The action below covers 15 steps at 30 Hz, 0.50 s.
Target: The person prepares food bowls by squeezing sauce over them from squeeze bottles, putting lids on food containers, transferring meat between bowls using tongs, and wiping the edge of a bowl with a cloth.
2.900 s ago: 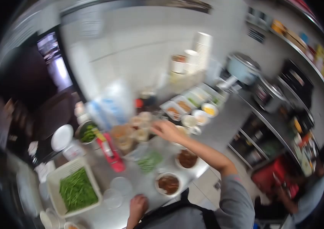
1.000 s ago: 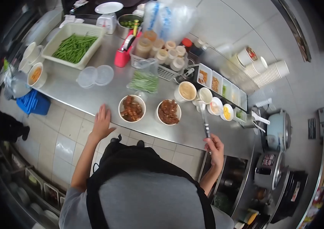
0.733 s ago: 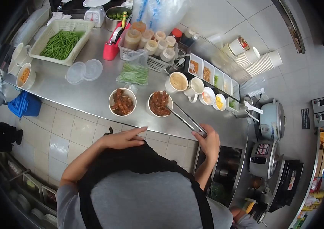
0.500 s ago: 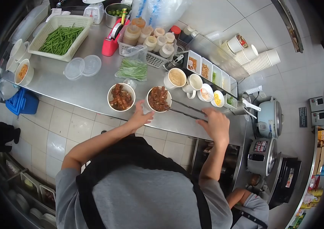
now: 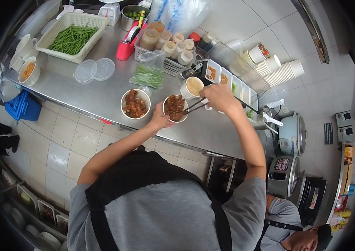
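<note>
My left hand (image 5: 159, 119) grips the left side of a white paper bowl (image 5: 181, 121) filled with brown, sauced pieces of meat (image 5: 174, 106). Black chopsticks (image 5: 195, 105) are held in my right hand (image 5: 219, 98), above the counter's back half, and their tips rest in the meat at the bowl's right side. A second white bowl (image 5: 122, 109) of similar meat (image 5: 135, 104) stands just left of my left hand, untouched. Behind my right hand is a tub of pale beige contents (image 5: 193, 86); the cups beside it are partly hidden by that hand.
Bagged green beans (image 5: 147, 75), clear lids (image 5: 94, 71), a red tape dispenser (image 5: 125, 49) and a basket of sauce bottles (image 5: 170, 65) stand behind the bowls. A bean crate (image 5: 92, 49) is at back left. Rice cookers (image 5: 292, 134) and a co-worker (image 5: 284, 215) are at right.
My left hand has closed on the right-hand bowl. My right hand has moved up and back, and the chopsticks now slant down into the meat. The co-worker has come further into view.
</note>
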Available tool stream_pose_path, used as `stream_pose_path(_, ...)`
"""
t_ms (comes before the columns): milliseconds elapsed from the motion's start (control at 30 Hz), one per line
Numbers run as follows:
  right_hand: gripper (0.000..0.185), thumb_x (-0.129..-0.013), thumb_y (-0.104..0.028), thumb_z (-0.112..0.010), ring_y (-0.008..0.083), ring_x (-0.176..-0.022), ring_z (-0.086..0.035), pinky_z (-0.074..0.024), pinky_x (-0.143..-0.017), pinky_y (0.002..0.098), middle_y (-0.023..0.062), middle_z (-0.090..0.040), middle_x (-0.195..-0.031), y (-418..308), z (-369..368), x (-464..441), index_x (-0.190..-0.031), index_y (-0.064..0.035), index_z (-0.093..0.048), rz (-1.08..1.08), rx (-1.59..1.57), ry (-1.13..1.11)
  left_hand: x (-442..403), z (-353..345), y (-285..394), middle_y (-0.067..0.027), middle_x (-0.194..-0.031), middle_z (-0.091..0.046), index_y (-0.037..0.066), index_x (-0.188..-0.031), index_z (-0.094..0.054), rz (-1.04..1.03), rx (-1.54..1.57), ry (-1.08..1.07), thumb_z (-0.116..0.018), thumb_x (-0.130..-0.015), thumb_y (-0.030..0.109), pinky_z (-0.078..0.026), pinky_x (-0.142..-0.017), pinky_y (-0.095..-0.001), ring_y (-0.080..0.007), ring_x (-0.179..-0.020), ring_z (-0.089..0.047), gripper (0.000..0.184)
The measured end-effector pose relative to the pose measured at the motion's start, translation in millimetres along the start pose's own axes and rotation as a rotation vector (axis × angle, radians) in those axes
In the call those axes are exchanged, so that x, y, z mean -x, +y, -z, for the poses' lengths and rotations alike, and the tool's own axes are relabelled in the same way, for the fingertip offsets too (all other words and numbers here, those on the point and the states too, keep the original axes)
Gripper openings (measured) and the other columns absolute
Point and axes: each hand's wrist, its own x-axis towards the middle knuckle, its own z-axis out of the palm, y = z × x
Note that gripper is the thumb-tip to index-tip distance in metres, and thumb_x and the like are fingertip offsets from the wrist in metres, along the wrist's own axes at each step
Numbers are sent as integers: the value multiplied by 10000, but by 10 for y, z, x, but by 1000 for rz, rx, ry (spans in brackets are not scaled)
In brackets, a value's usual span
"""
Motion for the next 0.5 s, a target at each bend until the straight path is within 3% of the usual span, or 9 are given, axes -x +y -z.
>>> stream_pose_path(233, 241, -604, -138, -751, 219, -771, -627, -454, -627, 360, 27, -653, -772, 97, 205, -153, -822, -130, -649, 96, -59, -97, -4, 34, 43, -189, -1234, -440, 200, -1379, -35, 34, 72, -31, -365, -904, 50, -549, -719, -330, -254, -859, -637, 597)
stream_pose_path(500, 289, -605, -153, -760, 228, -808, -624, -460, -655, 357, 40, -655, -815, 247, -281, -299, -871, -123, -650, -6, -101, -150, 17, 36, 57, -186, -1226, -453, 179, -1385, -31, 22, 80, -45, -380, -905, 74, -546, -732, -326, -248, -863, -637, 603)
